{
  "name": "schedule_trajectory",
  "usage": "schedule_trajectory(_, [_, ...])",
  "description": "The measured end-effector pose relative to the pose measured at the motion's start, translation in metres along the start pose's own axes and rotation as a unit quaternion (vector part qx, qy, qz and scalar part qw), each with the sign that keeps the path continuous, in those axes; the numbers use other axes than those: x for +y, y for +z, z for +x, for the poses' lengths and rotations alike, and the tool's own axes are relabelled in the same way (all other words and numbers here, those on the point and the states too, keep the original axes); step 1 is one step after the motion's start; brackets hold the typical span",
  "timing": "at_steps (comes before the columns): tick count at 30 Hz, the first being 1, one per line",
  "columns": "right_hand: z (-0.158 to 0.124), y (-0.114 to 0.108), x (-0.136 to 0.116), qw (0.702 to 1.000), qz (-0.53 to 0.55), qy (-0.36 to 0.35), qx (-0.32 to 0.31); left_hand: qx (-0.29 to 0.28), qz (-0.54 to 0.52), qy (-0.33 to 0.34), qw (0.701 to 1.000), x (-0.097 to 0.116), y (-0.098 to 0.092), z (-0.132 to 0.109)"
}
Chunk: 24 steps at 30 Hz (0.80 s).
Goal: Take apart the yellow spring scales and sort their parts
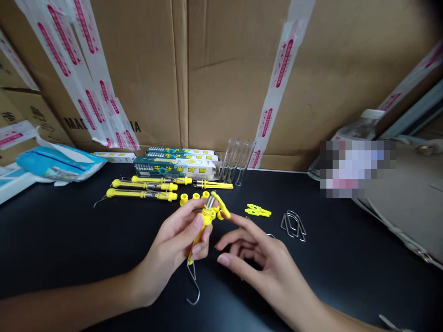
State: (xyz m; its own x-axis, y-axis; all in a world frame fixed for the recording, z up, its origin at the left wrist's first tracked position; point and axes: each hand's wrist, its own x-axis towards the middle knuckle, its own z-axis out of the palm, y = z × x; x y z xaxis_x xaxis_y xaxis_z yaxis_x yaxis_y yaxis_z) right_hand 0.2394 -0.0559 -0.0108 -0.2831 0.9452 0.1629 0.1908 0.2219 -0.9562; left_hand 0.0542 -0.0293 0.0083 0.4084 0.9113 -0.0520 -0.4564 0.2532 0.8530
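Note:
My left hand (178, 237) is closed around a partly assembled spring scale (207, 218) with a yellow rod and collar. A metal spring (210, 202) shows above the fingers, and a slim yellow piece (221, 205) slants off its top to the right. Below the hand dangles a wire hook (197, 290). My right hand (258, 256) is open, its thumb and fingers apart; the index fingertip is at the lower end of the slanted piece, though whether it touches is unclear. Behind the hands stand several yellow caps (184, 199), partly hidden.
Several yellow spring scales (141, 194) lie at left before printed boxes (175, 168). Clear tubes (237, 159) stand upright beside them. Flat yellow parts (258, 210) and wire hooks (293, 226) lie right. A blue packet (62, 159), bottle (367, 122) and bag (404, 198) flank the black table (86, 249).

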Motion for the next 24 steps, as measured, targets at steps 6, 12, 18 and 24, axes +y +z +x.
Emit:
schedule_trajectory(6, [0.003, 0.013, -0.006, 0.978, -0.185, -0.059, -0.074, 0.008, -0.007, 0.037, 0.999, -0.001, -0.001, -0.002])
schedule_trajectory(12, [0.004, 0.024, -0.009, 0.972, -0.219, -0.060, -0.061, 0.020, 0.022, 0.068, 0.997, -0.001, -0.002, 0.000])
schedule_trajectory(18, [0.004, 0.017, -0.010, 0.981, -0.184, -0.058, -0.022, 0.041, 0.087, 0.091, 0.991, 0.000, -0.003, 0.001])
schedule_trajectory(24, [0.003, 0.003, -0.007, 0.996, -0.082, -0.018, -0.017, 0.036, 0.135, 0.104, 0.985, 0.000, -0.002, -0.001])
